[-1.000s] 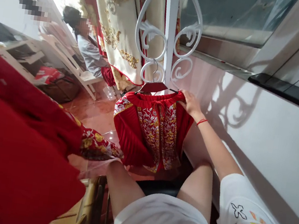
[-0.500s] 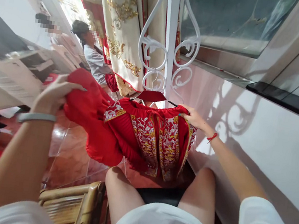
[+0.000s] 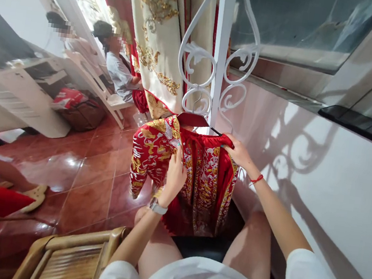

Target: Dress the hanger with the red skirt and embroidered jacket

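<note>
Two grips on red, gold-embroidered cloth garment (image 3: 203,193).
Pinched in front by left hand (image 3: 174,179), clasped at top by right hand (image 3: 239,152).

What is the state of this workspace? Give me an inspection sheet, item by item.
Surface: glossy red-brown tiled floor.
Job's things: red embroidered garment on a hanger hooked to the white iron grille.
Clutter: bamboo chair; white table.
Grippers: left hand grips the garment's front edge; right hand grips its shoulder.
Cables: nothing seen.
Surroundings: cream gold-embroidered curtain, window, seated person.
</note>
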{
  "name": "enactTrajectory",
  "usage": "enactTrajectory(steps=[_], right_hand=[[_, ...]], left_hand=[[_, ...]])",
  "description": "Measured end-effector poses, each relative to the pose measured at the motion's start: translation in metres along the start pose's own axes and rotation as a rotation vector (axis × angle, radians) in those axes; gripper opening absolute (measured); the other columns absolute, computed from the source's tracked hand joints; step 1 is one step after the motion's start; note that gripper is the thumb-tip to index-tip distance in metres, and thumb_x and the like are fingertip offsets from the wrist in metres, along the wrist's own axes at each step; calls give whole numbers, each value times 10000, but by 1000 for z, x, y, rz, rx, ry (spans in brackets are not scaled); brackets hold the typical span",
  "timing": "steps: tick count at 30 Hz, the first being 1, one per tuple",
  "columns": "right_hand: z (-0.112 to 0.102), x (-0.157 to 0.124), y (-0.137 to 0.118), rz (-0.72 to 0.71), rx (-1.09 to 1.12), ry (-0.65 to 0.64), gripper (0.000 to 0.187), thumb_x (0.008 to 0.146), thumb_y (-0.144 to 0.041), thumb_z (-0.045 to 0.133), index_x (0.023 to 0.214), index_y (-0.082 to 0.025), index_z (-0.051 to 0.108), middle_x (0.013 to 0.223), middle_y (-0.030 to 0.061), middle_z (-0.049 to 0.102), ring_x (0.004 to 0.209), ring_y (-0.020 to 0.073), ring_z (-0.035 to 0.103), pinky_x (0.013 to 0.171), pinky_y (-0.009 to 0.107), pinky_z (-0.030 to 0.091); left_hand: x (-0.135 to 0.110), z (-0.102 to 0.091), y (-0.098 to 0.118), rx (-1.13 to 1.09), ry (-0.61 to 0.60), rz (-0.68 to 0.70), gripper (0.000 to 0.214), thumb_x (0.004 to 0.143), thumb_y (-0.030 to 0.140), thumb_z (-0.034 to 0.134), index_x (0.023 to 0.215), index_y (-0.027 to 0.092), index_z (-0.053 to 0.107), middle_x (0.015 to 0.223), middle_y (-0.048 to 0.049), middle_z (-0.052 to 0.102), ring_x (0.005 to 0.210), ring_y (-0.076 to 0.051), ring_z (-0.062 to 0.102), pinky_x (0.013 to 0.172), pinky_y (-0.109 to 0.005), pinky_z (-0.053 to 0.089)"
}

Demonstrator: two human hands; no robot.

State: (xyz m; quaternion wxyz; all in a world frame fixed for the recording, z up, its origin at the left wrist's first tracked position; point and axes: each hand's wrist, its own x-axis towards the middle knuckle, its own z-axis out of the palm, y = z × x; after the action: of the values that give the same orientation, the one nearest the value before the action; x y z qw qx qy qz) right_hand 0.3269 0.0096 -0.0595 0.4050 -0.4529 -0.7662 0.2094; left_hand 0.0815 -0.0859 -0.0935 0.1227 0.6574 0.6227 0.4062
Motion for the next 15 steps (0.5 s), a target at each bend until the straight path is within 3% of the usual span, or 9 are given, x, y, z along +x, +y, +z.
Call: enactTrajectory(steps=[2, 3, 6, 7, 8, 10, 12, 15], right_hand=[[0, 1, 2, -2, -3, 2, 420, 866, -288, 547, 1273, -216, 618, 1086, 72, 749, 920, 270, 696, 902, 436, 524], [1, 1, 3, -7, 2, 8, 416, 863, -285, 552, 1268, -221, 623, 1101, 70, 746, 931, 269, 695, 907, 434, 525], [3, 3, 7, -16, 31, 15, 416, 856, -276, 556, 1262, -221, 629, 1180, 74, 722, 1027, 272, 681, 960, 432, 511], [3, 3, 7, -13, 48, 6, 422, 857, -275, 555, 1269, -217, 624, 1197, 78, 715, 1054, 270, 674, 983, 435, 501], [2, 3, 8, -10, 70, -9, 432, 856, -279, 557, 1279, -212, 617, 1207, 82, 708, 1075, 267, 667, 1005, 438, 491], [-4, 4, 8, -16, 137, -58, 476, 845, -314, 589, 1311, -214, 593, 1238, 84, 691, 1139, 256, 641, 1052, 441, 465], [-12, 3, 8, -22, 246, -147, 509, 865, -394, 584, 1348, -236, 566, 1286, 81, 665, 1198, 237, 612, 1067, 430, 466], [-20, -2, 8, 21, 336, -229, 523, 977, -517, 337, 1345, -238, 582, 1235, 96, 685, 1104, 209, 666, 968, 404, 550]], left_hand=[[4, 2, -11, -116, -5, 20, 711, 782, 87, 495, 1479, 196, 402, 1128, -132, 550, 922, -223, 572, 800, -368, 519], [12, -6, -15, -128, 55, 30, 622, 798, 112, 506, 1412, 203, 478, 1113, -118, 548, 927, -215, 566, 815, -366, 520], [54, -52, -27, 14, 402, 47, 420, 828, 232, 584, 1246, 192, 588, 1170, -120, 548, 1127, -262, 513, 1017, -437, 440], [71, -70, -32, 70, 469, 45, 477, 808, 290, 640, 1268, 185, 572, 1221, -128, 542, 1201, -284, 477, 1071, -463, 393], [88, -86, -38, 102, 458, 48, 580, 767, 345, 702, 1301, 178, 550, 1252, -135, 545, 1232, -298, 463, 1086, -471, 373], [119, -110, -51, 115, 239, 60, 699, 690, 421, 779, 1303, 166, 559, 1199, -126, 607, 1168, -297, 522, 1028, -437, 416], [141, -121, -62, 120, 1, 42, 658, 642, 479, 803, 1185, 145, 641, 1021, -94, 678, 994, -270, 602, 897, -373, 473], [154, -126, -68, 45, -171, -29, 580, 580, 552, 811, 942, 111, 707, 756, -47, 674, 743, -212, 603, 690, -303, 481]])
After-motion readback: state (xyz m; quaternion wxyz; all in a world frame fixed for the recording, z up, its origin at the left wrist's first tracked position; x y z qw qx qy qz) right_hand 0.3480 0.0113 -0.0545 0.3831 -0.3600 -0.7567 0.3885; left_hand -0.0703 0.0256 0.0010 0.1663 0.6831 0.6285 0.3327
